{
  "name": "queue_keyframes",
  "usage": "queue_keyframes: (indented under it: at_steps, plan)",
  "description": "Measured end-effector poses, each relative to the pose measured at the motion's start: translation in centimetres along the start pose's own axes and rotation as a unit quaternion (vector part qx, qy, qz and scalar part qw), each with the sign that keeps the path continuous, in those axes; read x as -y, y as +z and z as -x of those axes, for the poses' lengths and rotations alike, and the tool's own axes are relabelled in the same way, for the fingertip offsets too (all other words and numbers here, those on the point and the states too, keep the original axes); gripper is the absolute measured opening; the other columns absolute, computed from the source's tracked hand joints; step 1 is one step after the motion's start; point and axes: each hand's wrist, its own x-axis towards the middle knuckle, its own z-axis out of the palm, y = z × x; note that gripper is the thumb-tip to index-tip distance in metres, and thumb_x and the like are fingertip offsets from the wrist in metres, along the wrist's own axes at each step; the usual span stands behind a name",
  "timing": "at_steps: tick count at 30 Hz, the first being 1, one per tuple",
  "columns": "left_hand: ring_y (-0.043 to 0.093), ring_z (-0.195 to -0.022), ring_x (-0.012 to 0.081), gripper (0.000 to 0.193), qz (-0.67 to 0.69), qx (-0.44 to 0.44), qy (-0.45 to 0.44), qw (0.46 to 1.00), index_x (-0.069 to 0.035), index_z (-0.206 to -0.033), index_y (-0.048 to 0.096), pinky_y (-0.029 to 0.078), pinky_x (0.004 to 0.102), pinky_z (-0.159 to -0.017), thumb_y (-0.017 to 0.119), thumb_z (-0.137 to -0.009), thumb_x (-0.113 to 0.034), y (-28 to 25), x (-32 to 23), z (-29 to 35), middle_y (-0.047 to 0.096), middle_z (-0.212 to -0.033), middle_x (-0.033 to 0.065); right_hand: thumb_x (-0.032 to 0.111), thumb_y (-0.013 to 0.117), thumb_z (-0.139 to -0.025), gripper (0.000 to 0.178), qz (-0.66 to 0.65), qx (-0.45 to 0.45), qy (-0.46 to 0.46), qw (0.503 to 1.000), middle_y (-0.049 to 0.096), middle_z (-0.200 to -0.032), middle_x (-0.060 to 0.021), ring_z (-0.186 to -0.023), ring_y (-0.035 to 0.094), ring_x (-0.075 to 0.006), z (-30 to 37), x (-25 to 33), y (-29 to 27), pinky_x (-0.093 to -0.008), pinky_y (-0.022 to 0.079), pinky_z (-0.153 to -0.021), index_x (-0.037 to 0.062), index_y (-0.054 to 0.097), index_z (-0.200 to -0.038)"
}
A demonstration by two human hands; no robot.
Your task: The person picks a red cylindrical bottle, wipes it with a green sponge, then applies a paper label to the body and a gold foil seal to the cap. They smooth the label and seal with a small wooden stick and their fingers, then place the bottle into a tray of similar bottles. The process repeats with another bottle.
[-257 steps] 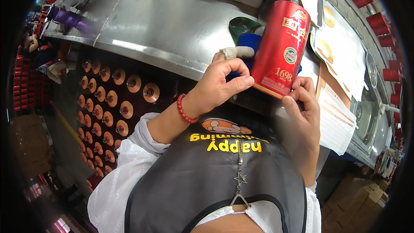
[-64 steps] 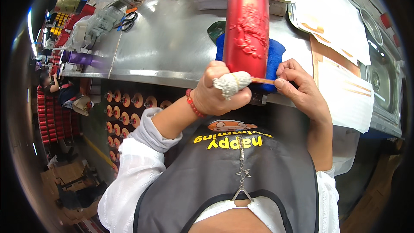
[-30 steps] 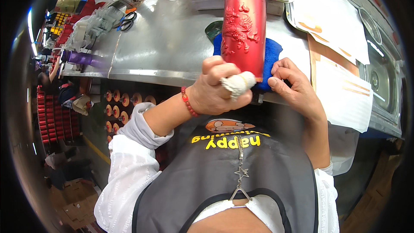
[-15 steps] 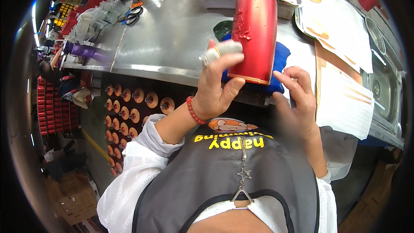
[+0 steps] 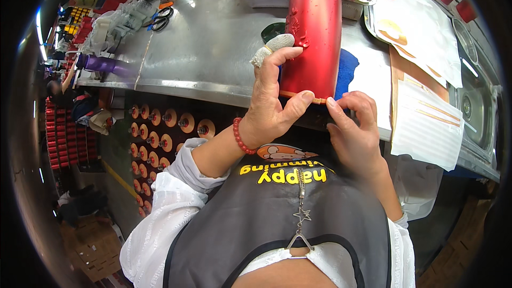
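Note:
A glossy red bottle [image 5: 316,34] with a raised relief and water drops lies on a folded blue cloth [image 5: 348,66], its base toward me. Along the base edge runs a narrow orange-gold strip [image 5: 319,100]. My left hand [image 5: 272,101] grips the bottle from the left, the thumb pressed on the strip and a finger against the side. Off-white covers wrap some of its fingertips. The thumb of my right hand [image 5: 354,128] touches the strip's right end, its other fingers curled close by. What lies beneath that thumb is hidden.
On the right lie a sheet with round gold labels [image 5: 389,8] and a white backing sheet [image 5: 426,128] with thin gold strips, beside a metal sink [image 5: 472,109]. Scissors [image 5: 160,20] and a purple bottle [image 5: 101,64] are at left. Several red bottles [image 5: 186,122] stand below the bench edge.
My right hand has moved left and up to the base edge and now touches the strip. My left thumb has shifted right along that edge, and its fingers have risen slightly.

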Motion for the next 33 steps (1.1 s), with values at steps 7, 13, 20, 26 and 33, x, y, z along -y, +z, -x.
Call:
queue_keyframes:
  at_steps: [7,13,20,26,33]
  plan:
    - [0.034,-0.137,0.0228,0.064,-0.032,-0.007,0.01,0.999,0.001,-0.145,0.035,0.026,0.0374,-0.117,0.067,-0.092,-0.013,0.2,-0.2,-0.1,0.035,-0.146,0.0147,-0.01,0.071,-0.067,0.064,0.024,0.002,-0.014,1.0,0.056,-0.108,-0.0109,-0.104,0.055,-0.0328,-0.1,0.1,0.3,-0.0437,0.047,-0.093,0.0069,0.066,-0.128]
    - [0.036,-0.136,0.0226,0.064,-0.039,-0.008,-0.006,0.999,0.0,-0.146,0.035,0.031,0.0369,-0.115,0.068,-0.092,-0.011,0.4,-0.3,0.0,0.035,-0.147,0.0152,-0.01,0.071,-0.067,0.064,0.017,0.006,-0.005,1.0,0.055,-0.109,-0.011,-0.103,0.055,-0.0332,-0.1,0.2,0.1,-0.0441,0.047,-0.093,0.0066,0.066,-0.129]
    - [0.038,-0.135,0.0219,0.064,-0.061,-0.011,0.012,0.998,0.0,-0.145,0.035,0.032,0.0354,-0.114,0.069,-0.092,-0.011,0.5,-0.4,-0.1,0.035,-0.147,0.0149,-0.009,0.071,-0.068,0.065,0.012,0.001,-0.01,1.0,0.056,-0.108,-0.0113,-0.104,0.055,-0.0331,-0.2,0.2,0.2,-0.0439,0.047,-0.093,0.0061,0.065,-0.13]
    - [0.04,-0.136,0.0259,0.056,-0.124,-0.049,0.147,0.98,-0.002,-0.139,0.041,0.025,0.0471,-0.119,0.07,-0.092,-0.011,-1.2,1.1,1.1,0.047,-0.141,0.0175,-0.008,0.073,-0.067,0.068,0.002,-0.02,0.018,1.0,0.056,-0.11,-0.0126,-0.104,0.055,-0.0333,0.6,-0.1,0.1,-0.0436,0.047,-0.093,0.0024,0.061,-0.133]
    - [0.054,-0.123,0.0207,0.031,-0.366,-0.032,0.37,0.853,-0.024,-0.106,0.071,0.013,0.0543,-0.124,0.079,-0.079,-0.011,-1.2,0.7,1.6,0.068,-0.113,0.0015,-0.011,0.07,-0.072,0.067,-0.026,-0.038,0.052,0.998,0.056,-0.129,-0.0205,-0.114,0.055,-0.0373,1.1,-0.5,0.4,-0.0436,0.047,-0.097,-0.0017,0.056,-0.137]
